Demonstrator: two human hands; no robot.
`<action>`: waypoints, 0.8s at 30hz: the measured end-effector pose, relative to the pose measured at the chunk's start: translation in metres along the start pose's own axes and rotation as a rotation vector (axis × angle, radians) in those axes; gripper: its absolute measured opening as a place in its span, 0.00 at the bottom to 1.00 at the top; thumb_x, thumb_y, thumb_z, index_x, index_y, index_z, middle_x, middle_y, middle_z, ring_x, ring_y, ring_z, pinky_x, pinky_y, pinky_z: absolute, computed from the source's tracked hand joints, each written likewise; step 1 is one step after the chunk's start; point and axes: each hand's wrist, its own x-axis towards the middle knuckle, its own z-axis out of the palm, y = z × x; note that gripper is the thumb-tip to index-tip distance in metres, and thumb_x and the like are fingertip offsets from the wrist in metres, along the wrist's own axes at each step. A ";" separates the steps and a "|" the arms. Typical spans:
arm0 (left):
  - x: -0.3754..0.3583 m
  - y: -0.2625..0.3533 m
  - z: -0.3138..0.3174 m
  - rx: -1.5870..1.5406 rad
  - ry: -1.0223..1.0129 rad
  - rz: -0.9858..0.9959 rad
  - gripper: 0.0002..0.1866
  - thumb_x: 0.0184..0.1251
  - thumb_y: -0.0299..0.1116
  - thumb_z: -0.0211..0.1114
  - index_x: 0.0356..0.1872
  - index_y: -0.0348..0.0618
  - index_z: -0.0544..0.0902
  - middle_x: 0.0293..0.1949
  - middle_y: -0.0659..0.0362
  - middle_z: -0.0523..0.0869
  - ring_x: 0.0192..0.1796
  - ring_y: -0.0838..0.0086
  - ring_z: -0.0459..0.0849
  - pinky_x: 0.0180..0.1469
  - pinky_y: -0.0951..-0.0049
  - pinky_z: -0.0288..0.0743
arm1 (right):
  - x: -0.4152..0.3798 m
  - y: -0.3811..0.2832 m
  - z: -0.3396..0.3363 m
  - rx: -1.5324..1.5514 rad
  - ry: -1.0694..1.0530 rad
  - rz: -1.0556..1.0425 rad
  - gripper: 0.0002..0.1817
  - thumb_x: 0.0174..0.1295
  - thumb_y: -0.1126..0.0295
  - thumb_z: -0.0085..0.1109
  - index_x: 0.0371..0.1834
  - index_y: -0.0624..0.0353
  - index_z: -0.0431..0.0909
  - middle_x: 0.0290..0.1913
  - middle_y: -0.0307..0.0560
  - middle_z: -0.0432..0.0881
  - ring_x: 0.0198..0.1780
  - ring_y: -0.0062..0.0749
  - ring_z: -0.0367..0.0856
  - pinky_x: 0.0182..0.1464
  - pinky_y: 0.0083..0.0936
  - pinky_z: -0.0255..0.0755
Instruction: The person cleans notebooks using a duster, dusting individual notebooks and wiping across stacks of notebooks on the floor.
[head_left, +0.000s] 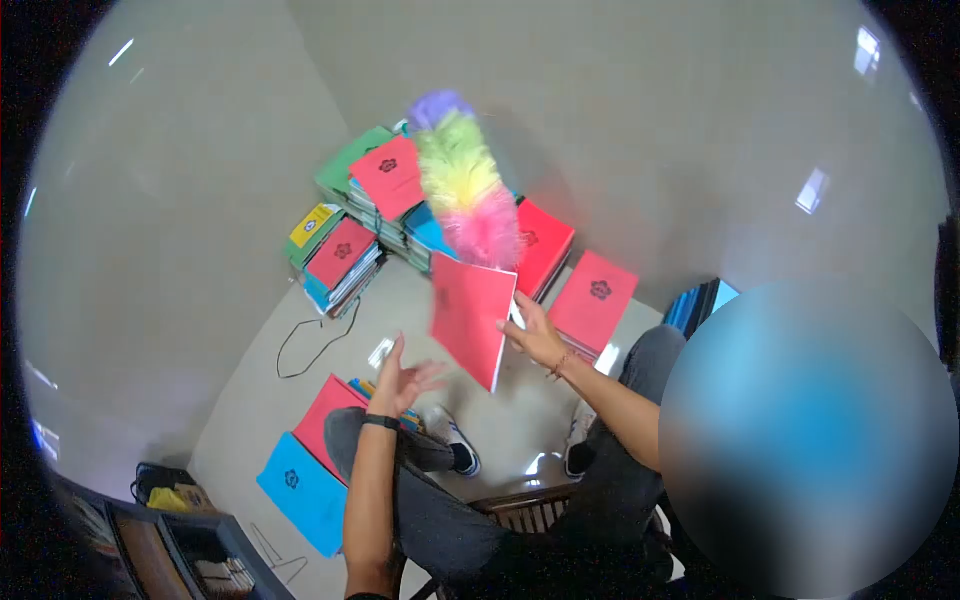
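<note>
My right hand (538, 337) grips the right edge of a red folder (472, 312), with the thumb on its front. The folder is held tilted above the floor, its left side slightly blurred. Lower and to the left, my left hand (403, 382) is open, fingers spread, apart from the folder. A fluffy rainbow duster (464, 180) in purple, green, yellow and pink shows just beyond the folder's top edge; its handle is hidden. To the right of the held folder lies a pile topped by another red folder (597, 292).
Stacked folders, including a green one (350, 158), line the wall. A blue folder (303, 490) lies at left. A black cord (320, 350) loops on the floor. A shelf (200, 555) stands lower left. A large blurred circle covers the lower right.
</note>
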 end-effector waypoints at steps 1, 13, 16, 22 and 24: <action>-0.008 -0.001 0.011 -0.009 0.006 0.011 0.50 0.64 0.66 0.62 0.74 0.50 0.47 0.67 0.35 0.66 0.58 0.41 0.81 0.57 0.31 0.75 | 0.001 0.003 0.000 -0.002 -0.016 -0.001 0.28 0.67 0.71 0.61 0.69 0.61 0.65 0.52 0.43 0.79 0.24 0.22 0.72 0.25 0.21 0.67; 0.014 -0.045 0.029 -0.427 -0.440 0.186 0.41 0.66 0.75 0.44 0.64 0.50 0.74 0.61 0.53 0.80 0.61 0.55 0.79 0.62 0.47 0.73 | -0.020 0.025 0.062 -0.327 -0.345 -0.220 0.19 0.70 0.63 0.60 0.57 0.63 0.74 0.40 0.44 0.84 0.39 0.22 0.81 0.43 0.21 0.76; -0.009 -0.017 0.043 -0.451 -0.598 0.346 0.44 0.66 0.73 0.46 0.71 0.49 0.68 0.66 0.51 0.76 0.65 0.53 0.76 0.67 0.45 0.70 | -0.025 0.015 0.066 -0.209 -0.349 0.206 0.17 0.75 0.61 0.54 0.55 0.63 0.73 0.32 0.40 0.77 0.26 0.19 0.73 0.27 0.18 0.69; 0.007 0.006 0.005 -0.440 -0.461 0.623 0.39 0.68 0.63 0.55 0.68 0.42 0.68 0.61 0.51 0.79 0.63 0.59 0.79 0.67 0.54 0.74 | -0.072 0.017 0.094 0.326 -0.176 0.456 0.16 0.79 0.57 0.42 0.48 0.58 0.74 0.23 0.32 0.64 0.19 0.16 0.60 0.17 0.17 0.55; 0.003 0.013 -0.002 -0.443 -0.508 0.627 0.36 0.65 0.57 0.64 0.66 0.41 0.71 0.60 0.52 0.81 0.61 0.60 0.81 0.65 0.56 0.76 | -0.080 0.019 0.104 0.324 -0.181 0.537 0.17 0.79 0.57 0.41 0.51 0.58 0.75 0.23 0.32 0.63 0.18 0.14 0.59 0.17 0.16 0.53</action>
